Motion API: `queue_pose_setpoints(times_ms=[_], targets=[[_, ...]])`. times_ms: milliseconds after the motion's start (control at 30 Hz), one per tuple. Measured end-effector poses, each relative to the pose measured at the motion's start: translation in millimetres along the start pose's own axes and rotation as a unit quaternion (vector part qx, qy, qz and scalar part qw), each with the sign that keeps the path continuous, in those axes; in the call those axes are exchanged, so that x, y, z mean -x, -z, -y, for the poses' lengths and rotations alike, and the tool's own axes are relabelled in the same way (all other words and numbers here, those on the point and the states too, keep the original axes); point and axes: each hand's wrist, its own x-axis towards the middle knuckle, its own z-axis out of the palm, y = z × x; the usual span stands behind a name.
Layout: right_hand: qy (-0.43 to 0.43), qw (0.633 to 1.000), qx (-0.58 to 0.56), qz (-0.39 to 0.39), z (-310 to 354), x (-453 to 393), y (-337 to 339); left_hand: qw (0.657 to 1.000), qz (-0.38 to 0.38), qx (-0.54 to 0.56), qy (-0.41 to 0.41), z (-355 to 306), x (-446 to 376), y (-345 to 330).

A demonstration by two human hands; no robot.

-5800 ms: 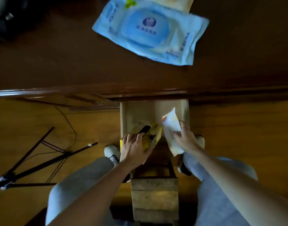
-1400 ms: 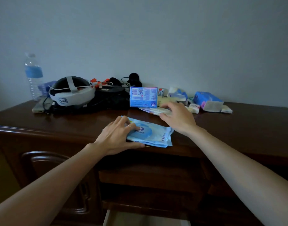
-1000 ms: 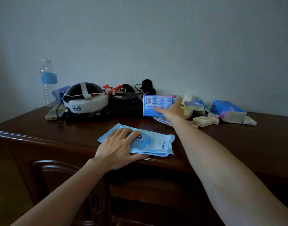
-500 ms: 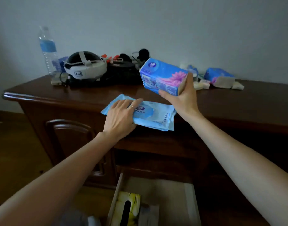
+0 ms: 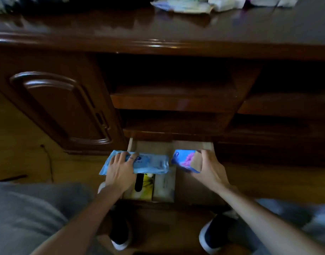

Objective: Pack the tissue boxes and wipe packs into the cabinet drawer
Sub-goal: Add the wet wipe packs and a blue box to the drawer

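The bottom cabinet drawer (image 5: 193,144) stands pulled out below the shelves. My left hand (image 5: 121,170) grips a flat light-blue wipe pack (image 5: 150,163) and holds it over the drawer's left side. My right hand (image 5: 209,167) grips a blue tissue box with a pink flower print (image 5: 185,161) over the drawer's right side. Inside the drawer, under the wipe pack, lie a yellow tissue box with a black slot (image 5: 143,186) and a pale pack (image 5: 164,186) beside it.
More tissue and wipe packs (image 5: 191,5) lie at the back of the dark wooden cabinet top (image 5: 158,28). A closed cabinet door (image 5: 62,105) is to the left, open shelves (image 5: 172,100) sit above the drawer. My knees and shoes are below; a cable lies on the floor at left.
Both hands came down from the cabinet top to the drawer, the left carrying the wipe pack, the right carrying the tissue box. My view tilted downward.
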Motion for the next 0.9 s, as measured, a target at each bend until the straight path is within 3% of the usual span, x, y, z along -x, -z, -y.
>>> queue_pose_setpoints(times_ms=[100, 200, 267, 400, 533, 633, 733, 800, 900], targets=[[-0.036, 0.989, 0.136, 0.044, -20.8, 4.7, -34.3, 0.997, 0.021, 0.033, 0.065, 1.8, -3.8, -24.5], [0.003, 0.963, 0.227, 0.144, -37.3, 15.2, -57.6, 0.996, 0.037, 0.027, 0.078, 0.3, -7.8, -43.3], [-0.005, 0.949, 0.221, 0.224, -40.6, 16.5, -65.4, 0.996, 0.051, 0.019, 0.074, -4.0, -8.7, -53.4], [-0.036, 0.945, 0.197, 0.259, -39.2, 2.3, -77.0, 0.996, 0.06, 0.013, 0.066, -12.9, -8.1, -66.8], [-0.042, 0.914, 0.19, 0.355, -42.8, -8.8, -94.5, 0.997, 0.035, 0.025, 0.058, -16.0, -8.7, -66.9], [-0.03, 0.905, 0.242, 0.348, -50.6, -18.9, -98.3, 0.997, 0.014, 0.048, 0.059, -15.5, -9.1, -66.3], [-0.08, 0.893, 0.292, 0.334, -52.1, -28.3, -91.4, 0.996, 0.044, 0.04, 0.071, -18.7, -12.4, -68.6], [-0.049, 0.882, 0.336, 0.328, -39.5, -26.0, -93.3, 0.994, 0.068, 0.03, 0.078, -22.0, -13.7, -70.7], [0.052, 0.931, 0.238, 0.272, -12.3, -17.4, -109.9, 0.991, 0.075, 0.05, 0.098, -27.3, -12.5, -73.0]])
